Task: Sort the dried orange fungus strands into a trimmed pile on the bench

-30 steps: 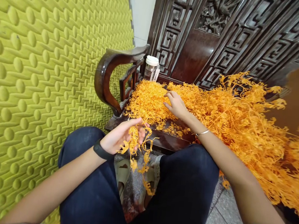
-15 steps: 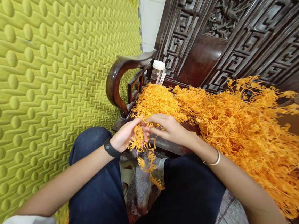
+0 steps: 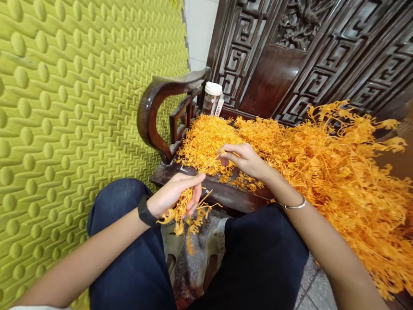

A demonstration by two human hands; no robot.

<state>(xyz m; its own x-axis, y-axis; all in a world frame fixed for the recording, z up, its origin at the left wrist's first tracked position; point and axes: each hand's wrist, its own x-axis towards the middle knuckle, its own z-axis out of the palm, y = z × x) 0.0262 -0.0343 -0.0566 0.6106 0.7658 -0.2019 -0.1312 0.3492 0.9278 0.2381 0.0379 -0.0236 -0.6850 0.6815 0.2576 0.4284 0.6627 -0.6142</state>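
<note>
Lap: dark trousers (image 3: 254,275) fill the near foreground, knees parted, and sandalled feet (image 3: 190,255) are seen on the speckled floor (image 3: 309,304) between them.

Left hand: the left hand (image 3: 176,196) is held palm-up over the gap between the knees, a black wristband (image 3: 145,211) on the wrist. The fingers are curled loosely around a small bunch of orange strands (image 3: 183,213) — closed enough to keep the bunch gathered, with loose ends left hanging below the palm.

Right hand: the right hand (image 3: 244,159) is raised just above the seat edge, a thin bangle (image 3: 294,206) on the wrist. Thumb and forefinger are pinched together on what looks like a single orange strand, the other fingers half bent; the strand itself is too fine to be made out clearly.

Seat: a dark carved wooden bench (image 3: 221,195) carries the stock — a tidy heap of short orange pieces (image 3: 207,143) at the armrest end, apparently kept apart from the tangled mass of long orange stems (image 3: 351,187) spread to the right.

Armrest corner: a clear jar with a white lid (image 3: 211,97) is stood upright against the backrest, clear of both heaps.

Far left: a green padded wall (image 3: 51,112) is seen beside the bench.
</note>
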